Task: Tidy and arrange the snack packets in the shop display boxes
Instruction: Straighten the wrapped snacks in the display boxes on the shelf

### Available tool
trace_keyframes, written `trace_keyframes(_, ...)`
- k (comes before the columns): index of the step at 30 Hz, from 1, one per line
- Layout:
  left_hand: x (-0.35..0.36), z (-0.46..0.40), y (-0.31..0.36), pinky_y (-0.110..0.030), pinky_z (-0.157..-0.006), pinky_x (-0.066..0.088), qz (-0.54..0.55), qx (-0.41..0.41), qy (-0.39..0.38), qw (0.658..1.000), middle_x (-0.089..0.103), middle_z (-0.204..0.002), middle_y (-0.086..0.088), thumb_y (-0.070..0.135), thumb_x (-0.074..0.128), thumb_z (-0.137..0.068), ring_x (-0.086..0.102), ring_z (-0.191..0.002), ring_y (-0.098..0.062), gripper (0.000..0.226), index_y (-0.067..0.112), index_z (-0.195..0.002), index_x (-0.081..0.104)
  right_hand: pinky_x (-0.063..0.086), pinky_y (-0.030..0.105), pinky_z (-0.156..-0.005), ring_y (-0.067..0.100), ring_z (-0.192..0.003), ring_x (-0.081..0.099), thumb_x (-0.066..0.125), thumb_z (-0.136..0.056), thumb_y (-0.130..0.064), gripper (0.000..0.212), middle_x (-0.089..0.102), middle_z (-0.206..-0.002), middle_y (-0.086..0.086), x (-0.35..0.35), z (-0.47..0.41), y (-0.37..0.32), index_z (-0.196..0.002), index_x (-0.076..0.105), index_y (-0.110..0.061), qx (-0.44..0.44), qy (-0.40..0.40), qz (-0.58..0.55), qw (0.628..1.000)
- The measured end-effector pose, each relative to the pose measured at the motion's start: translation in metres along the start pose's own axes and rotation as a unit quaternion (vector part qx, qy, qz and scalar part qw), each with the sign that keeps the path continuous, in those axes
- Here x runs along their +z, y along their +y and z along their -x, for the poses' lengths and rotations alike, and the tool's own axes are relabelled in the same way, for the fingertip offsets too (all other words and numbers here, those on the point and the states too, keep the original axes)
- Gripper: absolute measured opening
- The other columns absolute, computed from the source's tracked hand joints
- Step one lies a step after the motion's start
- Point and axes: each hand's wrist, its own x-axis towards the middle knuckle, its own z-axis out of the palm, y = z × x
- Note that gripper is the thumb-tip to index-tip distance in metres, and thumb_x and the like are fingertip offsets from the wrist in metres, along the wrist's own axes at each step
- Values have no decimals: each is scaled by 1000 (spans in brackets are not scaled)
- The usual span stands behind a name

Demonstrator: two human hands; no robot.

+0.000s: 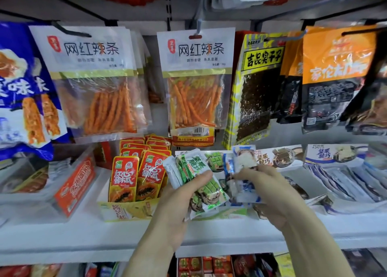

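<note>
My left hand [178, 201] grips a bunch of green and white snack packets [194, 172], thumb across their fronts, held above the middle display box [226, 214]. My right hand [270, 193] holds several blue and white snack packets [244, 163] right beside them, thumb on top. Both bunches stand roughly upright and touch each other over the box. The box's inside is mostly hidden behind my hands.
A yellow box of red papaya packets [125, 178] stands to the left. A box of blue-white packets [345, 178] lies to the right, and an orange box [75, 184] further left. Large hanging snack bags [196, 78] fill the space above the white shelf [104, 235].
</note>
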Motion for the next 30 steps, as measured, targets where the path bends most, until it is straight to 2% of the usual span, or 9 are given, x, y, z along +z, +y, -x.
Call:
trace_keyframes(2, 1, 1, 2, -37, -91, 38, -3, 17, 31, 999, 65, -57, 30, 28, 85, -73, 54, -77, 5, 25, 32, -88, 65, 49, 38, -71, 27, -86, 59, 65, -89, -14, 13, 61, -104, 5, -4, 2, -5, -101, 59, -14, -1, 16, -10, 1000)
trace_keyframes(5, 0, -10, -3, -41, -98, 40, -19, 23, 85, 996, 68, -80, 21, 38, 92, -61, 55, -98, -11, 41, 31, -88, 63, 49, 21, -62, 12, -67, 55, 69, -92, -14, 16, 62, -100, 8, -1, 6, 2, -81, 58, -12, 0, -52, -2, 999)
trace_keyframes(10, 9, -13, -3, -42, -106, 43, -18, -6, 102, 995, 52, -132, 1, 61, 88, -57, 45, -126, -19, 114, 15, -148, 38, 50, 18, -53, 13, -67, 73, 86, -74, -10, 16, 77, -75, 3, 16, 19, -3, -81, 73, -13, -66, -111, 64, 990)
trace_keyframes(13, -4, -32, -6, -32, -96, 49, -16, -5, 85, 996, 57, -139, -2, 76, 68, -69, 54, -127, -26, 87, 24, -136, 49, 50, 23, -51, 18, -61, 71, 86, -73, -5, 22, 74, -70, 5, 16, 11, -3, -89, 71, -6, -32, -93, 54, 994)
trace_keyframes(18, -49, -19, 4, -29, -60, 59, 2, 16, 77, 997, 79, -86, -5, 53, 89, -58, 76, -77, -20, 66, 14, -110, 72, 58, 41, -61, 29, -71, 69, 98, -47, -26, 80, 72, -87, 14, -9, 3, -10, -113, 59, -4, 21, -4, 107, 994)
trace_keyframes(21, -85, -27, -6, -15, -37, 47, 38, 103, 91, 990, 69, -52, 7, 49, 67, -82, 66, -43, -4, 53, 12, -121, 66, 49, 25, -43, 21, -47, 65, 90, -69, -10, 54, 63, -85, 15, -7, 0, -6, -109, 54, -2, 35, -6, 146, 989)
trace_keyframes(26, -71, -2, 9, -32, -57, 57, -18, 32, 107, 994, 78, -79, -7, 48, 90, -62, 74, -64, -18, 54, 17, -104, 75, 59, 41, -63, 28, -73, 69, 90, -67, -20, 46, 68, -92, 18, 33, -21, 13, -99, 61, -3, 2, 28, 282, 959)
trace_keyframes(28, -72, 6, 9, -29, -60, 54, -40, 34, 36, 998, 75, -72, -14, 34, 77, -83, 71, -57, -17, 27, 7, -82, 78, 56, 40, -64, 28, -80, 64, 88, -67, -30, 47, 66, -92, 14, 52, -32, 22, -96, 59, -7, -30, 46, 355, 933)
trace_keyframes(30, -88, -6, 6, -29, -66, 49, 21, 50, 9, 999, 69, -57, -17, 15, 50, -102, 67, -49, -13, 44, -4, -69, 72, 45, 30, -53, 22, -73, 56, 84, -72, -30, 42, 62, -87, 10, 71, -36, 26, -94, 56, -8, -60, 57, 398, 914)
